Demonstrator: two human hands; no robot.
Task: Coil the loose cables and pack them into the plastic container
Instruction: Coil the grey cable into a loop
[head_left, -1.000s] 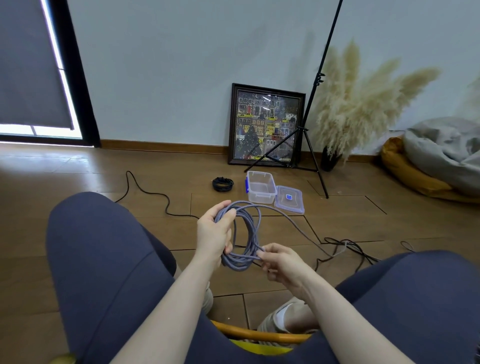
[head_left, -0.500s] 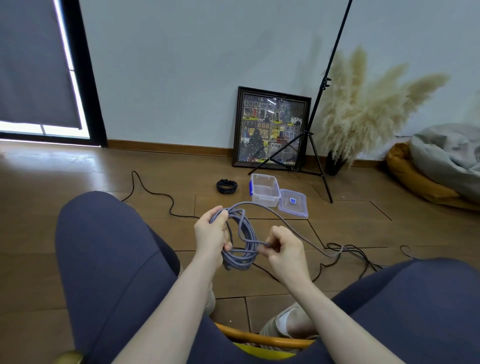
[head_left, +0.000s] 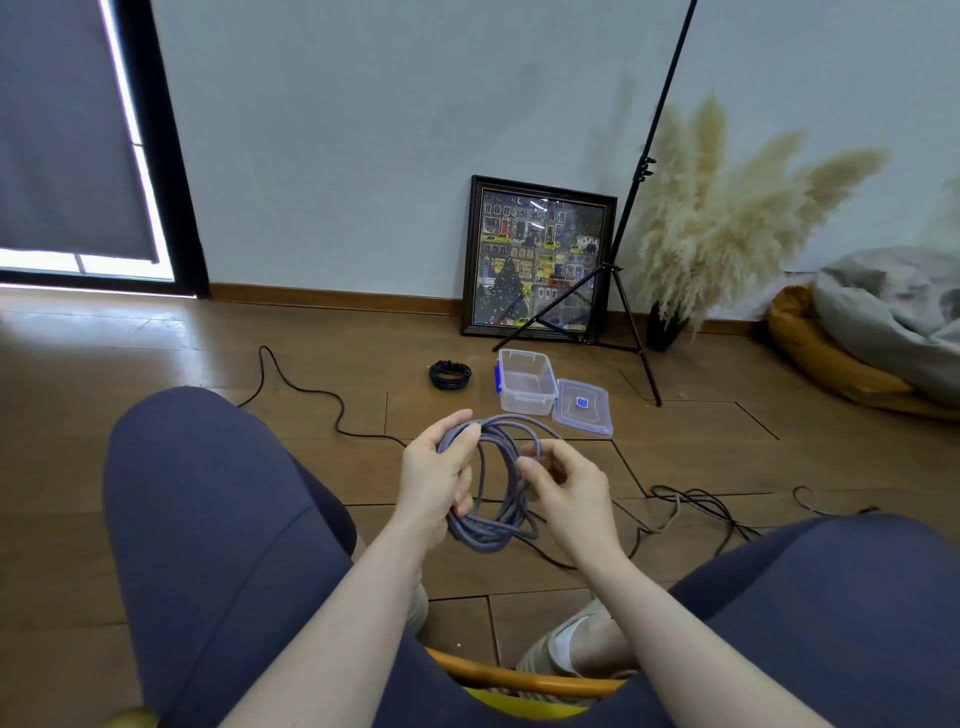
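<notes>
**Grey-purple cable nearly coiled, held above the floor between the knees**

On the left, a loose black cable (head_left: 311, 395) snakes across the wooden floor (head_left: 156, 353) past the left knee. A small, already wound black coil (head_left: 450, 374) lies further back, just left of the clear plastic container (head_left: 524, 382), which stands open with a blue clip on its side. Its lid (head_left: 583, 407) lies flat on the floor, touching the container's right side.

In front of these, the left hand (head_left: 431, 480) grips the grey-purple cable coil (head_left: 491, 499) at its left side, fingers curled round the bundled loops, thumb on top. The coil hangs as several round, braided-looking turns, bunched thick at the bottom. The right hand (head_left: 563, 483) pinches one strand at the coil's right edge between thumb and fingertips, the other fingers loosely curled.

Further right, a tangle of dark loose cables (head_left: 696, 506) lies on the floor by the right knee.

Compared with half a second ago, the right hand has risen and brought its strand up against the coil's upper right, so the loose run that arched away to the right is now laid in as a further turn. The left hand's hold is unchanged.
</notes>
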